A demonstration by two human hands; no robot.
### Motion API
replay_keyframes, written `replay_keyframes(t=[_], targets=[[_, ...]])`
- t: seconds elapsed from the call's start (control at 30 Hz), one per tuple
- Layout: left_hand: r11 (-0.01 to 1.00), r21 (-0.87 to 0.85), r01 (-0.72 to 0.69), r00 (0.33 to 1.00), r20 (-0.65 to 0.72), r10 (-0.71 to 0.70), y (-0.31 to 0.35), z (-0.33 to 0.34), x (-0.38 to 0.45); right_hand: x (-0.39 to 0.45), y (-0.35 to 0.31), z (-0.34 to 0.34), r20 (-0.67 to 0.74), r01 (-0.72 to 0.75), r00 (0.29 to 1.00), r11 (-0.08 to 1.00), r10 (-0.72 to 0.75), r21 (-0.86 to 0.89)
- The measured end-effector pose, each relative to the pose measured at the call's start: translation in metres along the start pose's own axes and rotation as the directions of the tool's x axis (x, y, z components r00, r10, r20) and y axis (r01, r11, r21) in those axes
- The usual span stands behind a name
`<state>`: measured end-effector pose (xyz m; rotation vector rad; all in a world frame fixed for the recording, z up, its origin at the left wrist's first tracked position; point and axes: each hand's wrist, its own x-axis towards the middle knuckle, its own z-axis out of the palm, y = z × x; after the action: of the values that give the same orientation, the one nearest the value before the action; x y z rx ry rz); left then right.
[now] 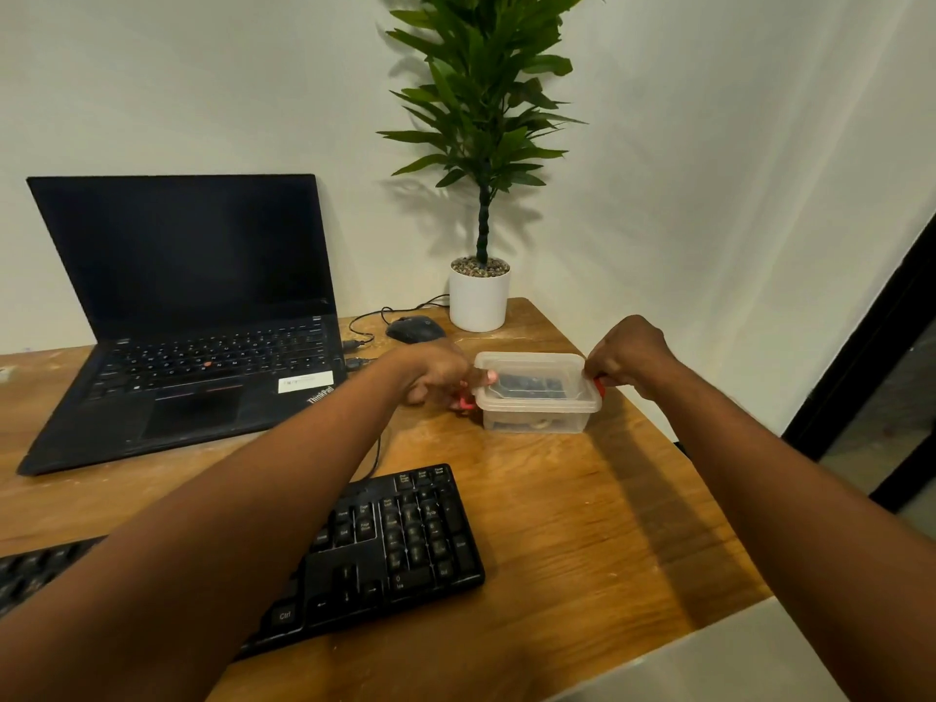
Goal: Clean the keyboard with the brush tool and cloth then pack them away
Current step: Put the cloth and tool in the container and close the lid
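A clear plastic box with a clear lid stands on the wooden desk, right of centre. Dark contents show through its walls, with something pale at the bottom. My left hand grips the red clip on the box's left end, thumb on the lid. My right hand pinches the red clip on its right end. The black keyboard lies nearer me, partly hidden under my left forearm. I cannot make out a brush or a cloth separately.
An open black laptop stands at the back left. A black mouse with its cable and a potted plant in a white pot sit behind the box. The desk's right edge runs close to the box.
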<state>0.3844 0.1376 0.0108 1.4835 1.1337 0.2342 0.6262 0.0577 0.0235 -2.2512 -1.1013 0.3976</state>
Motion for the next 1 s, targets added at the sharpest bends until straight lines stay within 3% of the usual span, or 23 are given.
replay_keyframes(t=[0.1, 0.3, 0.53, 0.67, 0.83, 1.0], targets=[[1.000, 0.020, 0.008, 0.996, -0.088, -0.007, 0.008, 0.006, -0.005, 0.000, 0.000, 0.002, -0.005, 0.004, 1.000, 1.000, -0.004, 0.003], [0.884, 0.463, 0.063, 0.887, -0.433, 0.163, 0.026, 0.028, -0.015, -0.003, -0.004, 0.002, -0.008, -0.008, 1.000, 1.000, 0.008, -0.022], [0.726, 0.685, 0.059, 0.832, -0.435, 0.343, 0.031, 0.058, -0.011, -0.002, -0.005, 0.002, -0.010, -0.011, 1.000, 0.999, 0.011, -0.045], [0.654, 0.754, 0.057, 0.840, -0.390, 0.376, 0.029, 0.062, -0.015, -0.006, -0.006, -0.001, 0.005, -0.006, 1.000, 0.998, 0.006, -0.066], [0.688, 0.726, 0.027, 0.840, -0.389, 0.378, 0.008, 0.034, -0.042, -0.031, -0.018, 0.000, 0.004, 0.117, 0.993, 0.975, -0.119, -0.191], [0.727, 0.685, 0.037, 0.793, -0.463, 0.396, -0.026, -0.014, -0.092, -0.076, -0.051, 0.007, 0.009, 0.333, 0.943, 0.938, -0.334, -0.097]])
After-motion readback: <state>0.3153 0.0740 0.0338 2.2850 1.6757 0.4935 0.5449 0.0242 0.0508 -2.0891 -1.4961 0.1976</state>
